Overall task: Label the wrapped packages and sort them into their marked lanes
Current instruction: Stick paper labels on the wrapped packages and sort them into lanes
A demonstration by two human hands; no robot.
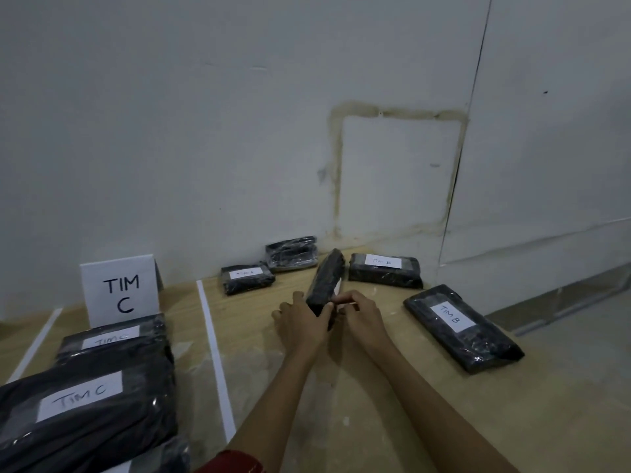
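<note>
Nearest, a TIM C package (85, 404) lies left of the tape line (213, 346). Midway up the desk (512, 421), the left grip (302, 322) clamps an upended package (326, 278) standing on edge; the right grip (362, 315) pinches its side. Beyond lies a TIM B package (384, 269).

Both forearms are reaching toward twelve o'clock, the left hand (302, 322) gripping the package (326, 278), the right hand (362, 317) pinching its side.
</note>
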